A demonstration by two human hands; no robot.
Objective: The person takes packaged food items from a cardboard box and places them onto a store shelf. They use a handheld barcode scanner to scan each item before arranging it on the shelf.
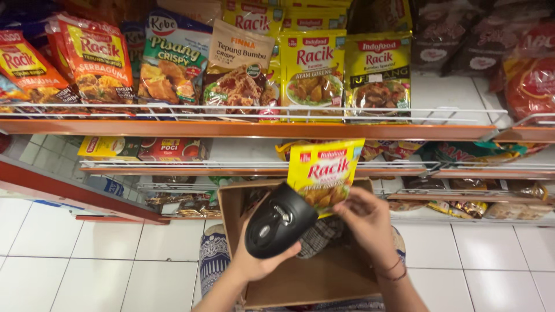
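Left hand: the left hand [263, 260] was wrapped around the grip of a black handheld barcode scanner [279, 227], fingers closed on it, its head angled up toward the packet so the window faced the printed back or lower edge.
Right hand: the right hand [370, 222] pinched the lower corner of a yellow seasoning sachet [325, 173], thumb and fingers pressed on the foil, holding it upright and tilted toward the scanner, just above it and touching or nearly so; I could not tell which.
Wrist: dark bands sat on the right wrist [393, 268].
Box: an open cardboard box [324, 277] rested on the person's lap below both hands, flaps up, close enough to draw stock from; a checked cloth showed inside.
Floor: white floor tiles [87, 260] lay on either side.
Lower shelves: orange-edged lower shelves [243, 171] with white wire rails held flat boxes and small packets.
Top shelf: the top shelf [248, 128] carried upright seasoning and flour-mix sachets [312, 69] leaning on the rail, faces outward; the held sachet matched a yellow one there.
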